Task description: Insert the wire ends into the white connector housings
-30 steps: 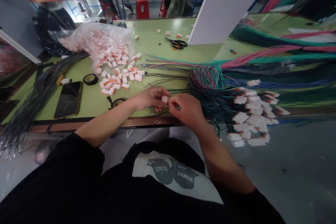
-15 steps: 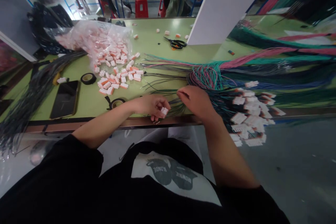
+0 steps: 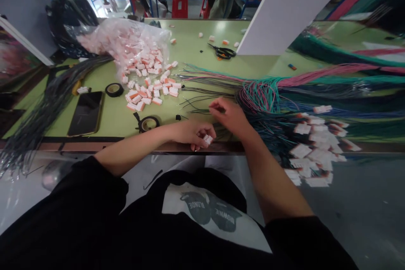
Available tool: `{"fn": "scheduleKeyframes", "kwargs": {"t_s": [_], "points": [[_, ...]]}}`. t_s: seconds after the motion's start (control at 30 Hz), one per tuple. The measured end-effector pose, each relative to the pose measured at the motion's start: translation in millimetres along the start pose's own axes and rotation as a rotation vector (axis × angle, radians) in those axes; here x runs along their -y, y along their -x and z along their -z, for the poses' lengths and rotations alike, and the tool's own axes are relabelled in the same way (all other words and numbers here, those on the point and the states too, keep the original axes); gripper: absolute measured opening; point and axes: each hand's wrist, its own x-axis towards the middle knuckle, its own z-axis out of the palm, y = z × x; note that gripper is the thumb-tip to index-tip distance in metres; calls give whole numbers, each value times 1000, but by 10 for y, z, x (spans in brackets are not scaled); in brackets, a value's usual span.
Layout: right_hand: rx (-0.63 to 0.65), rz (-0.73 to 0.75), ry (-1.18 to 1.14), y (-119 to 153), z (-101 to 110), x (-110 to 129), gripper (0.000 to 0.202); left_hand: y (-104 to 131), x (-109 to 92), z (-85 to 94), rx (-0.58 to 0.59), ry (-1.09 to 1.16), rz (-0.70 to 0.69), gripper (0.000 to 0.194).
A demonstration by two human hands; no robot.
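My left hand (image 3: 193,133) is closed on a small white connector (image 3: 208,139) near the table's front edge. My right hand (image 3: 229,114) hovers over the dark wires (image 3: 202,111), its thumb and fingers drawn together; whatever they may hold is too small to make out. Left of the hands lies a loose pile of white and orange connectors (image 3: 147,93), spilling from a clear plastic bag (image 3: 126,36). To the right, a bundle of green and pink wires (image 3: 261,95) lies beside a cluster of wired white connectors (image 3: 319,141) at the front edge.
Black tape rolls (image 3: 148,124) and a phone (image 3: 85,114) lie at the left, near dark wires (image 3: 47,101). Black scissors (image 3: 224,52) are farther back, beside a white partition (image 3: 278,12). A red stool (image 3: 179,6) stands behind the green table (image 3: 177,57).
The view has shifted, moving the table's things rightward in the picture. My right hand has moved left and back relative to the wires. My left hand keeps the connector.
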Motion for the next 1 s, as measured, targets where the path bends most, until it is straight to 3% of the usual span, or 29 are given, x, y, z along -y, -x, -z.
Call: {"fn": "scheduleKeyframes", "kwargs": {"t_s": [0.1,0.23,0.37,0.57,0.63,0.8,1.0], "points": [[8,57,-255,52,26,80,20,-22,-1,21,-37,35,32,25],[83,69,-401,56,44,173,25,-31,-13,49,-23,32,49,26],[127,132,-335,20,93,156,23,-51,9,68,-55,48,51,34],[-3,91,-88,10,121,202,16,-60,21,103,-226,188,5,73],[-50,65,-118,32,126,226,14,-61,20,118,-243,243,8,69],[-123,14,-247,143,187,210,11,-97,51,141,-282,347,10,33],[-123,15,-140,317,230,177,11,-160,129,178,-272,450,-48,30]]}}
